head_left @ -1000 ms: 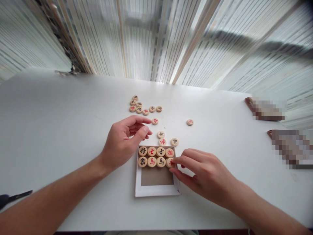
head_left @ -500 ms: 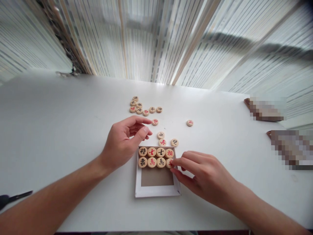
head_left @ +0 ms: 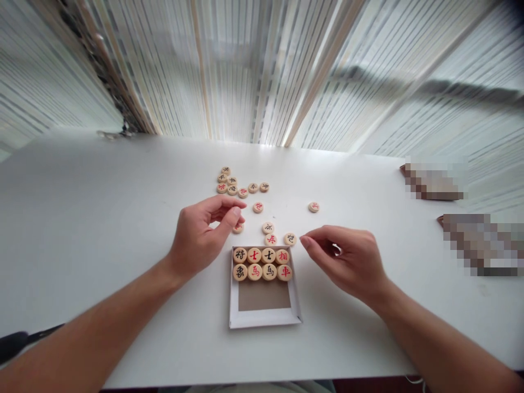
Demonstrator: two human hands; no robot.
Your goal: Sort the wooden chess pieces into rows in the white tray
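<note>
A shallow white box (head_left: 265, 319) on the table holds two rows of round wooden Chinese chess pieces with red and black characters. At the right end of its lower row sits a red chariot piece (head_left: 284, 272). My left hand (head_left: 207, 232) hovers beyond the box's left side, fingers loosely curled and apart, with nothing seen in them. Partly hidden under its fingertips is a red-marked piece (head_left: 238, 229). My right hand (head_left: 347, 262) has thumb and index tips together, nothing visible between them, just right of a black cannon piece (head_left: 290, 239).
Behind the box lie a red soldier piece (head_left: 271, 240), a red cannon piece (head_left: 257, 207) and a lone red piece (head_left: 314, 207). Farther back is a cluster of several pieces (head_left: 232, 189). Two brown-edged objects (head_left: 434, 185) stand at right; a dark object (head_left: 14, 345) lies at left.
My right hand has let go of the red chariot piece in the box and moved up and right, toward the black cannon piece. My left hand has shifted slightly left, revealing a red-marked piece.
</note>
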